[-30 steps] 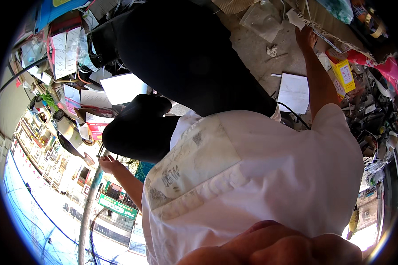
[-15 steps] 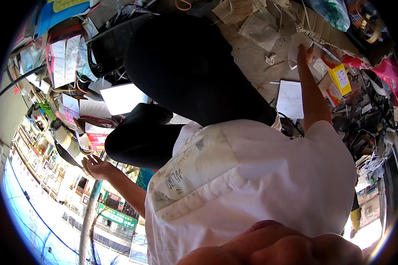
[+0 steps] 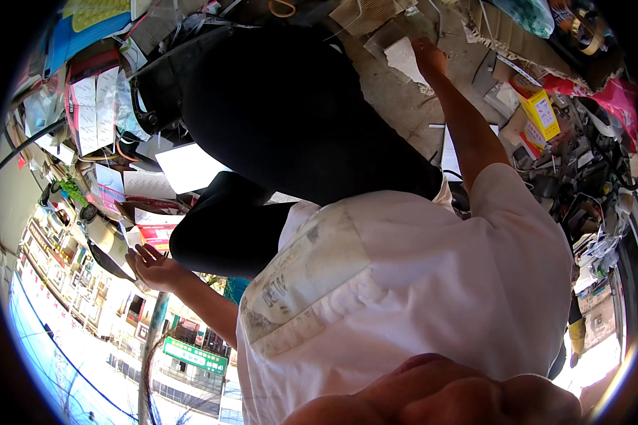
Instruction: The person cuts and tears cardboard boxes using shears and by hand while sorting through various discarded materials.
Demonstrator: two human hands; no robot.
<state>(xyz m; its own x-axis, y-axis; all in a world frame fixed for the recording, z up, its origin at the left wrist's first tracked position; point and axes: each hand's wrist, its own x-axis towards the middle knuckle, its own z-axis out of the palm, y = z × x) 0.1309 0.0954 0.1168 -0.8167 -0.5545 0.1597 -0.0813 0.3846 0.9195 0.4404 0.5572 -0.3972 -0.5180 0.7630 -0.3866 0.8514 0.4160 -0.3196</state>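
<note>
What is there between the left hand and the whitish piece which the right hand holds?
The head view shows the person's black-clothed legs between the left hand and the whitish piece, with a strip of floor next to the piece.

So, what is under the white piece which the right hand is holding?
Some translucent plastic and floor show past the edges of the white piece in the right hand; what it covers cannot be seen.

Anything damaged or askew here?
Yes. Right of the right hand, the cardboard has a ragged, torn-looking edge, and the yellow box sits askew amid scrap. The white piece in that hand looks uneven-edged.
</note>
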